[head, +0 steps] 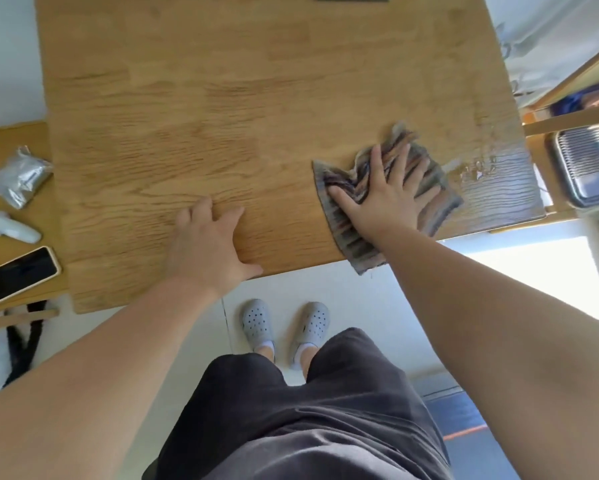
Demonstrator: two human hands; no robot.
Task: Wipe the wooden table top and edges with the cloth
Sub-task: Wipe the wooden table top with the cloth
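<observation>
Wooden table (221, 98) — right hand (384, 195) spread flat on striped cloth (440, 209), left hand (204, 244) splayed bare; wet patch (481, 168) remained, edges seemingly unwiped.

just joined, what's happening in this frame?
A person is wiping a wooden table. The right hand presses flat on a striped cloth near the table's front right corner, with part of the cloth hanging over the front edge. A wet, glossy patch sits just beyond the cloth. The left hand rests open on the tabletop, holding nothing. A phone lies on a lower surface to the left.
</observation>
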